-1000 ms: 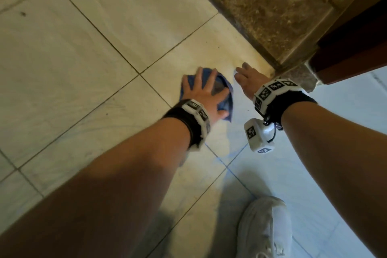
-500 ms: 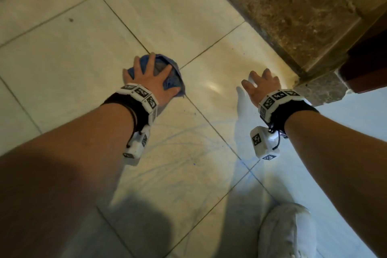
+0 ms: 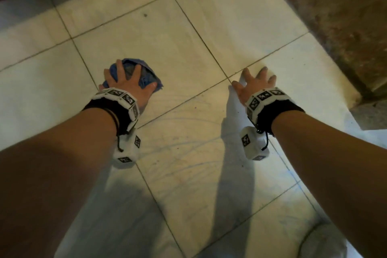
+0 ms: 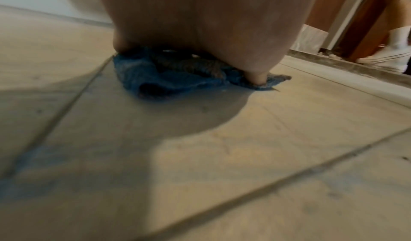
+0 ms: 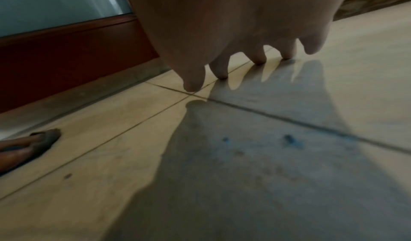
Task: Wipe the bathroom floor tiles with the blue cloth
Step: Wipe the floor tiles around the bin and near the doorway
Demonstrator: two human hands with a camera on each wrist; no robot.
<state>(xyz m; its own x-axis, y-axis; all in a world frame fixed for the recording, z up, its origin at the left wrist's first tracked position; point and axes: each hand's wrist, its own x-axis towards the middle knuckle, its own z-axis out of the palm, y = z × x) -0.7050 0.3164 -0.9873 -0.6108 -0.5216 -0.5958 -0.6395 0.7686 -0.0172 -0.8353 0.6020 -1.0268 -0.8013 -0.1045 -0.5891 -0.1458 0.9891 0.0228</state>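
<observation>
The crumpled blue cloth (image 3: 149,77) lies on the pale floor tiles (image 3: 188,153), left of centre in the head view. My left hand (image 3: 127,81) presses flat on top of it with fingers spread, thumb on its right edge. In the left wrist view the cloth (image 4: 177,81) bulges out from under the palm (image 4: 211,25). My right hand (image 3: 254,84) is planted on a bare tile to the right, fingers spread. Its fingertips (image 5: 222,74) touch the floor beside a grout crossing and hold nothing. Faint bluish streaks mark the tile between my arms.
A rough brown stone threshold (image 3: 324,16) runs along the upper right. A dark red wooden base (image 5: 66,51) lines the far side. A white shoe (image 4: 387,58) stands by the threshold behind my left hand. Small dark specks (image 3: 145,15) dot the tiles.
My left hand has slid the cloth leftward across the tiles, away from the right hand. The right hand has stayed planted near the threshold.
</observation>
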